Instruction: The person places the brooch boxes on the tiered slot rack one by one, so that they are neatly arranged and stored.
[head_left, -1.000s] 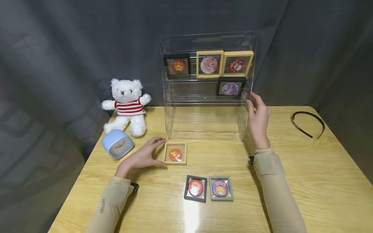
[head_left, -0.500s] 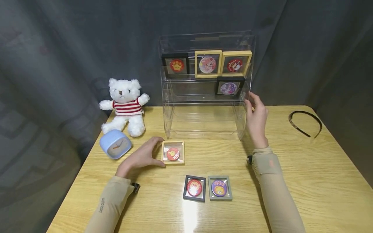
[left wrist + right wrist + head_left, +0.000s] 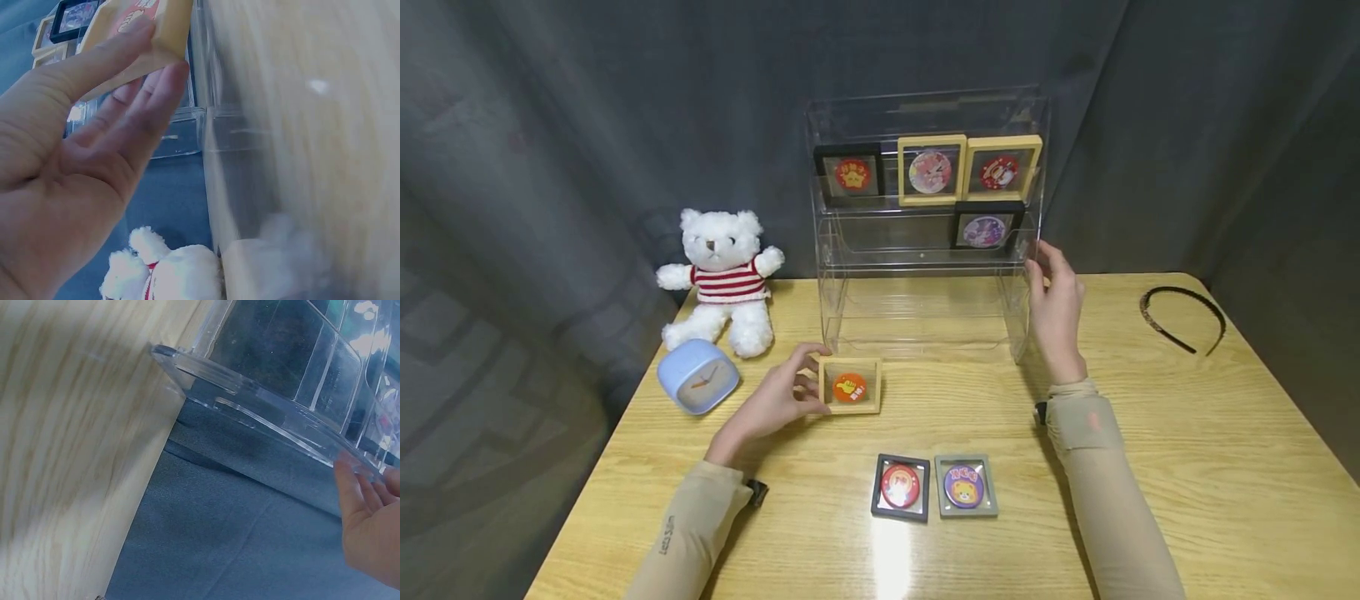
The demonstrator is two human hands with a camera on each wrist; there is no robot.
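Observation:
In the head view my left hand (image 3: 775,402) pinches a light-wood square display frame (image 3: 850,387) by its left side, thumb below and fingers behind. A red-orange badge with a thumbs-up sits inside it. The left wrist view shows the thumb on the front of this frame (image 3: 174,28), tilted up off the table. My right hand (image 3: 1058,317) holds the right side edge of a clear acrylic tiered stand (image 3: 925,265). In the right wrist view its fingertips meet the stand's side panel (image 3: 287,415). Two more frames, one black (image 3: 901,518) and one grey-green (image 3: 967,512), lie flat in front.
On the stand's upper tiers stand a black frame (image 3: 852,202), two light-wood frames and a lower black frame (image 3: 988,206). A white teddy bear (image 3: 722,250) and blue clock (image 3: 694,360) are at left; a dark headband (image 3: 1183,292) lies at right.
My left hand has gone from lying around the light-wood frame to pinching it, and the frame's front edge has risen. My right hand stays at the stand's side.

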